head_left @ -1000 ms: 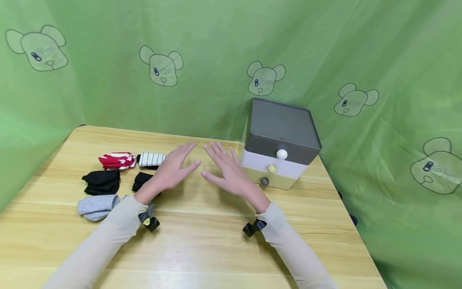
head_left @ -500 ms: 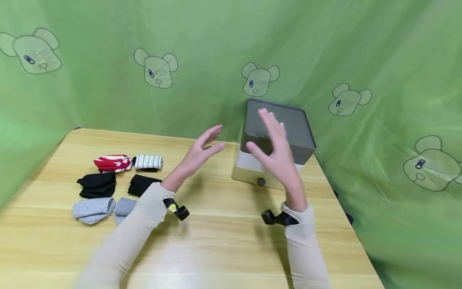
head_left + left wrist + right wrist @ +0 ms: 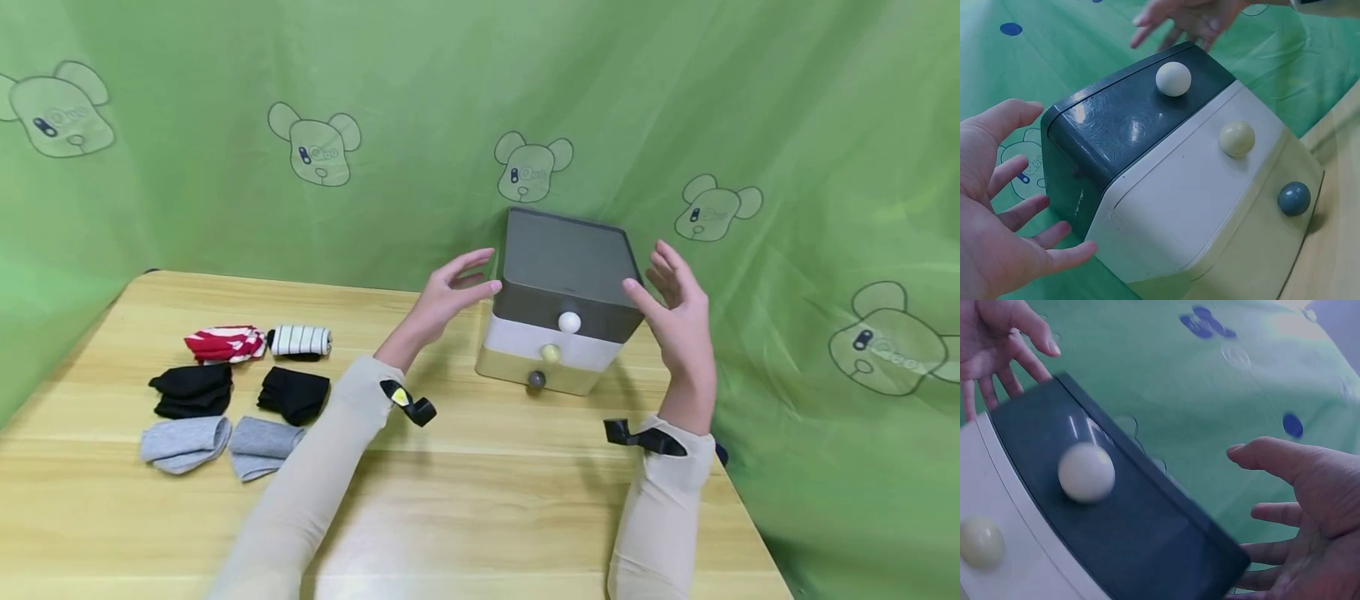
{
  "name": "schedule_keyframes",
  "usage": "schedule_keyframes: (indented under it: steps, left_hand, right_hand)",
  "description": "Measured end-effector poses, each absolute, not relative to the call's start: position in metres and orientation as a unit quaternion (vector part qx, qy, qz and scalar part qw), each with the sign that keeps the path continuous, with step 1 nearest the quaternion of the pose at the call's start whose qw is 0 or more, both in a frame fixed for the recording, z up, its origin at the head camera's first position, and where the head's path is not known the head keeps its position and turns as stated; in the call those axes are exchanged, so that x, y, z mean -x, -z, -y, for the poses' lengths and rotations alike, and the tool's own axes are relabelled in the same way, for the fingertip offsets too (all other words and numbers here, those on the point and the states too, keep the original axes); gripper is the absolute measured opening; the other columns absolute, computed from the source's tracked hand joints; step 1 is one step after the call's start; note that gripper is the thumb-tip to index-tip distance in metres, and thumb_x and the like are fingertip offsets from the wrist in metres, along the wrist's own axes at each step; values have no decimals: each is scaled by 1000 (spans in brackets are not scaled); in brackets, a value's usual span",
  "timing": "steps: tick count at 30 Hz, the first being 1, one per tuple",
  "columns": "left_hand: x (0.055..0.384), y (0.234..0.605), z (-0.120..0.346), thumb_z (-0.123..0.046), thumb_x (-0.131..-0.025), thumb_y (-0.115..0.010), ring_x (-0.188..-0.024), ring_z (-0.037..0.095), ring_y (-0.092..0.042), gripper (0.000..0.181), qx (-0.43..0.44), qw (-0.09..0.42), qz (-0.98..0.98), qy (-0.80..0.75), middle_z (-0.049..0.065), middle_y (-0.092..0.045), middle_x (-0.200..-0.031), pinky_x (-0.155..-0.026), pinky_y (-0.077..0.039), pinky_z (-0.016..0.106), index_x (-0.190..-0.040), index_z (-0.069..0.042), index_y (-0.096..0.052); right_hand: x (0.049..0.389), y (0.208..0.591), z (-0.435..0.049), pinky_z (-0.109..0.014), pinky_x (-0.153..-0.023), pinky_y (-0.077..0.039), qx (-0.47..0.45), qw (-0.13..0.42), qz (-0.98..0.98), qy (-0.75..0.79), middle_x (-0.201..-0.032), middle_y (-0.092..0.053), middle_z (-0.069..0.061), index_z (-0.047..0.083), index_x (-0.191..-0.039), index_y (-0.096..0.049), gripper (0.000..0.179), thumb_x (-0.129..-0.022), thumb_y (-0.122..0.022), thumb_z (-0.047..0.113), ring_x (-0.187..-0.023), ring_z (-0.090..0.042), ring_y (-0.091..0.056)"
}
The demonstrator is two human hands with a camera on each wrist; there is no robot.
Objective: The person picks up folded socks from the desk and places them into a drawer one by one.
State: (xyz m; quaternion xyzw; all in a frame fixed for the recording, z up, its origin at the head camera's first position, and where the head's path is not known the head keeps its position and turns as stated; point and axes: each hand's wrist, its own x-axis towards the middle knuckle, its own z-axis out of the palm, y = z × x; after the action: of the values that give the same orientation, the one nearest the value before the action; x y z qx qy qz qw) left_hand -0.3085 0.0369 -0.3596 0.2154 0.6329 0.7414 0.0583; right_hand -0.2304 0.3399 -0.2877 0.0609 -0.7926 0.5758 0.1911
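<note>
A small three-tier drawer box stands at the back right of the wooden table, dark grey on top, white in the middle, cream below. Its tiers carry a white knob, a cream knob and a grey knob. At the box's left side is my left hand, fingers spread; in the left wrist view its fingertips are right at the side wall. My right hand faces the opposite side, fingers loosely bent, some fingertips hidden behind the box edge in the right wrist view. Neither hand holds anything.
On the left of the table lie folded socks in pairs: a red-and-white bundle, a striped white one, black ones and grey ones. A green curtain hangs close behind the table and along its right.
Both hands start near each other in front of the box. The left moves right to the box's left side; the right swings across to its right side. The socks stay put.
</note>
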Motion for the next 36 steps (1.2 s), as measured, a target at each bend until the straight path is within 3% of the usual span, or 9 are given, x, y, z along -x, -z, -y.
schedule_keyframes:
  steps: [3, 6, 11, 19, 26, 33, 36]
  left_hand:
    - [313, 357, -42, -28, -82, -73, -129, 26, -46, 56, -214, 87, -621, -749, -1, -42, -145, -98, -45, 44, -133, -32, -51]
    - [317, 354, -45, -24, -84, -71, -127, 24, -48, 56, -216, 112, -608, -756, -1, -40, -146, -97, -46, 44, -135, -29, -49]
    - [322, 348, -43, -18, -86, -68, -123, 24, -50, 59, -219, 135, -598, -759, -1, -38, -147, -96, -46, 47, -140, -24, -44]
    - [322, 342, -43, -18, -85, -69, -123, 24, -50, 59, -212, 153, -601, -755, -3, -39, -145, -96, -47, 46, -138, -26, -45]
    - [315, 347, -44, -22, -84, -70, -117, 23, -55, 57, -213, 143, -611, -749, -5, -41, -143, -92, -50, 41, -135, -32, -48]
    - [304, 350, -24, -23, -84, -70, -118, 25, -54, 56, -226, 132, -611, -747, -3, -41, -142, -93, -49, 44, -135, -31, -48]
    - [299, 349, -8, -21, -85, -69, -119, 27, -53, 57, -236, 126, -614, -743, 0, -40, -142, -93, -49, 47, -137, -28, -46]
  right_hand:
    - [235, 294, -355, -26, -106, -37, -52, 144, 776, -612, -149, -35, -8, 29, -144, -35, 69, -85, -69, 15, -137, -31, -32]
    - [237, 299, -365, -20, -94, -44, -46, 98, 758, -643, -150, -33, -11, 30, -143, -36, 69, -85, -69, 14, -134, -30, -34]
    - [240, 304, -374, -20, -88, -49, -42, 50, 732, -679, -151, -27, -14, 25, -144, -35, 70, -85, -68, 10, -124, -20, -43]
    - [244, 312, -386, -23, -84, -53, -61, 20, 691, -720, -139, -36, -10, 1, -144, -31, 65, -87, -63, 2, -103, -12, -59]
    - [240, 314, -388, -25, -83, -53, -59, 9, 673, -738, -149, -31, -16, 0, -143, -32, 67, -85, -64, -3, -107, -13, -60]
    - [239, 313, -381, -28, -81, -54, -93, -10, 673, -733, -128, -59, -7, -2, -141, -34, 63, -85, -61, -7, -105, -15, -63]
    - [241, 312, -371, -31, -82, -53, -126, -23, 680, -722, -124, -62, -8, -5, -142, -32, 62, -86, -59, -8, -105, -17, -64]
